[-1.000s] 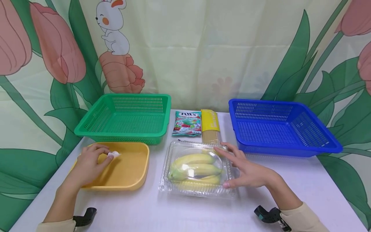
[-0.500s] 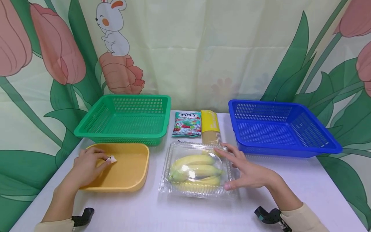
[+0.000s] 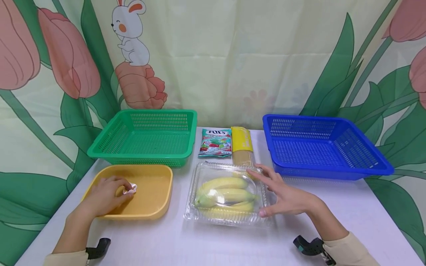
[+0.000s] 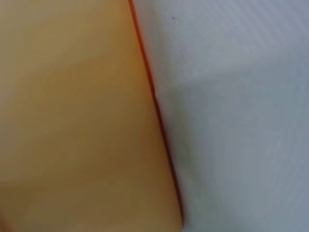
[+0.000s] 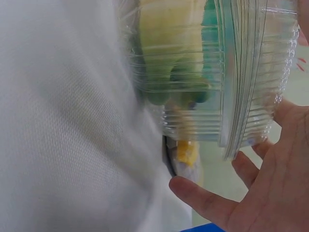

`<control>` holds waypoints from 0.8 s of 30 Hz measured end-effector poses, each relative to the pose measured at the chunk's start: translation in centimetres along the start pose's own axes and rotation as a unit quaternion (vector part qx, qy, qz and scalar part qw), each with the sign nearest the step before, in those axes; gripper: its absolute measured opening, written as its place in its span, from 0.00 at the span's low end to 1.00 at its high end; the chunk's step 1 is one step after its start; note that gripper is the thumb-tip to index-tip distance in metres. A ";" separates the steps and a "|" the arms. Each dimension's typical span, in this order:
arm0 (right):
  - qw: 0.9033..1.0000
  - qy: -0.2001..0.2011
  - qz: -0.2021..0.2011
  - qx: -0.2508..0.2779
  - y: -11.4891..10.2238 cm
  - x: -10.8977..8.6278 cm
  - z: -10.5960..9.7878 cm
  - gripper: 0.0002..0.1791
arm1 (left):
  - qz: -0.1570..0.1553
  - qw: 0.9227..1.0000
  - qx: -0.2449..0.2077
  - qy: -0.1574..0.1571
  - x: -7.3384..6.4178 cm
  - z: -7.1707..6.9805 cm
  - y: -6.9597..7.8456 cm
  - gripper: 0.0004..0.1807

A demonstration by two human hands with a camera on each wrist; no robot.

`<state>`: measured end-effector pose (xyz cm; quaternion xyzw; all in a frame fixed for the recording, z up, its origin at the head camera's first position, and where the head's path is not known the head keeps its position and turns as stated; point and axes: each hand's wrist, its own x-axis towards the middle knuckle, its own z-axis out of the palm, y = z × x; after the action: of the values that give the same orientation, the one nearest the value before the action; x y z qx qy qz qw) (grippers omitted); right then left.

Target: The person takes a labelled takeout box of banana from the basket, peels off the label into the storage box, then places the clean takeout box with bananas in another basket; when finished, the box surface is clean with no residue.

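Inside the yellow tray (image 3: 149, 192) my left hand (image 3: 108, 195) pinches a small white, pink-tinged piece (image 3: 131, 188) between thumb and fingers; its exact kind is too small to tell. A clear plastic clamshell box (image 3: 229, 218) with its lid down stands in the middle, and yellow-green bananas (image 3: 226, 194) lie in it. Spread along the box's right side, my right hand (image 3: 283, 194) touches it with thumb and fingertips. From the right wrist view, the clamshell's ribbed wall (image 5: 193, 72) and my extended fingers (image 5: 207, 200) are visible. The left wrist view holds only the tray's side and white cloth.
Behind the tray stands a green basket (image 3: 143, 157); a blue basket (image 3: 332, 170) is at the back right. A Fox's candy bag (image 3: 215, 143) and a yellow-topped packet (image 3: 242, 140) lie behind the box. A printed curtain hangs beyond the white table (image 3: 199, 247).
My left hand shifts a little about the tray, first left and lower, then back right, keeping the white piece between its fingers. The right hand and the box stay in place.
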<state>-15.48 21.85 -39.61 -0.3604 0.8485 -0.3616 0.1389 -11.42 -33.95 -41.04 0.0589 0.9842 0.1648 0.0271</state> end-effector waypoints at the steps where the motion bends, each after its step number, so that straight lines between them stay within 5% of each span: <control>1: 1.000 0.001 -0.001 -0.004 0.0 0.0 0.0 0.61 | 0.003 1.000 -0.002 -0.003 0.0 0.0 0.0 0.13; 13: 1.000 0.008 -0.006 0.000 0.5 0.1 -0.3 0.61 | -0.003 1.000 0.003 -0.025 0.4 -0.5 0.4 0.28; 24: 1.000 0.003 0.001 0.003 0.3 0.0 0.2 0.61 | 0.024 0.999 0.022 -0.012 0.0 -0.2 0.2 0.28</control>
<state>-15.54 21.91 -40.00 -0.3582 0.8483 -0.3648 0.1378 -11.38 -33.88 -40.76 0.0848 0.9856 0.1426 0.0339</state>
